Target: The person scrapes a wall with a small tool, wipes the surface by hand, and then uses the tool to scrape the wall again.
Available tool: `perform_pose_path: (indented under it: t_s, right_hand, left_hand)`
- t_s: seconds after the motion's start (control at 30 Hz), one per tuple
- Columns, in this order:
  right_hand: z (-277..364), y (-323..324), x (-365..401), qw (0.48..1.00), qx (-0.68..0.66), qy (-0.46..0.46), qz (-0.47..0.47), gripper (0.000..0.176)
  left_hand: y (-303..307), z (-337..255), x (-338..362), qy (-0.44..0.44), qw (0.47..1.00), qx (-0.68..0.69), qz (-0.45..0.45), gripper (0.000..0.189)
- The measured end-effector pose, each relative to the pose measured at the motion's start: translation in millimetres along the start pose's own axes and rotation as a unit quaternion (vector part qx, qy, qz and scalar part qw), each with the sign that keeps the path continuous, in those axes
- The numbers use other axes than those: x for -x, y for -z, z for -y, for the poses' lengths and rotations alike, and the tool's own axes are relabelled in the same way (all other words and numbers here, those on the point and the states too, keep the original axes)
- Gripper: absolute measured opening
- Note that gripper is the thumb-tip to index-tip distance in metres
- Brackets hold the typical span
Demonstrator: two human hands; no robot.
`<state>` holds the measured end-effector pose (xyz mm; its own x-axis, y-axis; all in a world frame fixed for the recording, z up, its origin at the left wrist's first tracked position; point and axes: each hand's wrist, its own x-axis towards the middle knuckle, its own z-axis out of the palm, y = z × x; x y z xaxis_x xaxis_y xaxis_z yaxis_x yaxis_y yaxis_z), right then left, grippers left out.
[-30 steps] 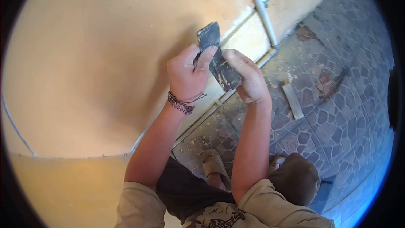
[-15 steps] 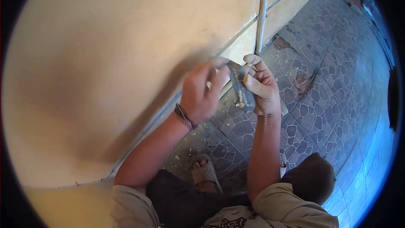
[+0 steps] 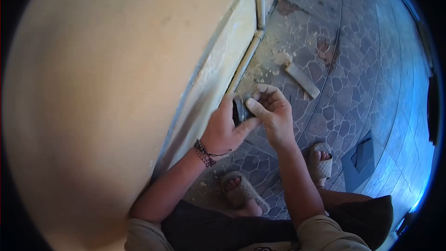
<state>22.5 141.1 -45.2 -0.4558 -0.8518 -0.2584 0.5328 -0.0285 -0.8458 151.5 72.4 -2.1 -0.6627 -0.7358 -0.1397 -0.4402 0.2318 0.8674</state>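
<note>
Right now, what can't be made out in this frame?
Head view:
Dark folded piece: mostly covered by the left hand and right hand; its material is unclear.
Pipe: cut off by the top edge.
Dark sheets on the floor: small, in the dim fisheye rim; unidentifiable.

I see a dark sheet that looks matt and rough, like sandpaper. The wall looks like smooth painted plaster with no shine, and the pipe on it looks like pale plastic. The floor is stone-pattern tile, a little shiny far off and gritty with pale crumbs near the wall; the bracelet is braided cord.
</note>
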Motion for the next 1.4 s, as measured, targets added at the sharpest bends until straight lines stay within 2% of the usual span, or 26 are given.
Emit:
perform_pose_path:
  t_s: [0.1,0.13,0.23,0.3,0.37,0.43,0.5,0.53,0.57,0.63,0.67,0.77,0.83,0.9,0.97,1.0,1.03,1.1,1.17,1.2,1.23,1.3,1.37,1.4]
  right_hand:
    - [-14.7,0.7,5.2,0.979,0.200,-0.022,-0.035,0.036]
    - [-19.9,-0.7,10.2,0.994,0.108,-0.027,-0.012,0.035]
    - [-25.7,10.8,13.4,0.988,0.070,-0.124,0.066,0.031]
    - [-45.0,21.8,7.8,0.980,0.162,-0.114,-0.009,0.024]
    - [-65.9,38.9,-1.4,0.950,0.288,-0.080,-0.091,0.023]
    - [-67.3,59.8,-11.5,0.928,0.343,-0.043,-0.138,0.021]
    - [-75.6,89.6,-37.3,0.932,0.320,-0.003,-0.168,0.022]
    - [-76.5,103.5,-56.1,0.926,0.316,0.014,-0.207,0.023]
    - [-77.4,114.3,-72.6,0.916,0.313,0.028,-0.249,0.023]
    - [-42.6,118.2,-87.4,0.921,0.292,0.030,-0.255,0.024]
    - [-30.2,125.3,-102.6,0.917,0.303,0.055,-0.254,0.025]
    - [16.5,145.1,-144.5,0.873,0.402,0.116,-0.251,0.028]
    - [62.5,148.9,-173.5,0.863,0.419,0.180,-0.220,0.030]
    - [106.7,151.1,-204.2,0.812,0.524,0.218,-0.140,0.032]
    - [167.3,154.3,-210.5,0.709,0.677,0.193,0.040,0.032]
    - [188.8,167.9,-221.9,0.645,0.731,0.185,0.125,0.032]
    - [201.1,184.1,-233.4,0.573,0.773,0.173,0.209,0.034]
    - [206.4,200.0,-203.9,0.580,0.765,0.227,0.165,0.022]
    - [177.7,234.7,-162.1,0.643,0.697,0.287,0.138,0.032]
    - [159.9,246.3,-136.3,0.720,0.628,0.247,0.163,0.030]
    - [132.8,257.8,-108.8,0.775,0.584,0.199,0.134,0.015]
    - [88.7,266.2,-62.8,0.823,0.534,0.137,0.134,0.010]
    - [38.4,262.2,-31.4,0.826,0.530,0.163,0.098,0.007]
    - [22.1,255.8,-19.3,0.844,0.505,0.143,0.113,0.008]
  left_hand:
    - [9.9,9.8,-4.9,-0.015,0.992,-0.096,-0.077,0.060]
    - [11.0,16.4,-5.0,-0.080,0.980,-0.149,-0.104,0.055]
    - [15.6,3.9,3.2,-0.139,0.927,-0.326,-0.123,0.045]
    - [12.2,-9.3,3.8,-0.144,0.891,-0.413,-0.123,0.034]
    - [9.6,-23.0,0.6,-0.162,0.824,-0.526,-0.136,0.032]
    - [8.5,-21.4,-7.6,-0.182,0.737,-0.640,-0.114,0.027]
    - [18.0,-22.8,-22.4,-0.227,0.639,-0.730,-0.085,0.029]
    - [22.7,-17.6,-29.0,-0.205,0.650,-0.730,-0.041,0.040]
    - [26.2,-15.8,-33.8,-0.236,0.585,-0.774,-0.052,0.042]
    - [27.7,-14.0,-41.6,-0.296,0.444,-0.843,-0.073,0.045]
    - [23.1,-9.8,-40.0,-0.265,0.419,-0.866,-0.069,0.046]
    - [28.6,-10.7,-38.8,-0.296,0.462,-0.834,0.061,0.050]
    - [25.2,-13.1,-34.6,-0.236,0.478,-0.842,0.085,0.053]
    - [25.2,-16.8,-25.4,-0.199,0.482,-0.846,0.109,0.056]
    - [26.8,-21.7,-19.7,-0.190,0.478,-0.848,0.126,0.059]
    - [28.3,-22.4,-18.8,-0.192,0.524,-0.820,0.125,0.059]
    - [29.2,-24.1,-25.2,-0.175,0.543,-0.815,0.099,0.058]
    - [32.8,-28.6,-46.2,-0.141,0.577,-0.803,0.045,0.056]
    - [28.9,-27.6,-63.7,-0.152,0.511,-0.843,0.068,0.052]
    - [28.9,-26.7,-71.3,-0.159,0.470,-0.864,0.087,0.052]
    - [29.0,-26.1,-77.9,-0.166,0.427,-0.882,0.109,0.053]
    - [23.2,-32.5,-95.2,-0.153,0.443,-0.878,0.098,0.053]
    - [22.5,-28.7,-89.1,-0.124,0.452,-0.876,0.112,0.054]
    - [21.7,-28.6,-77.1,-0.099,0.454,-0.877,0.121,0.055]
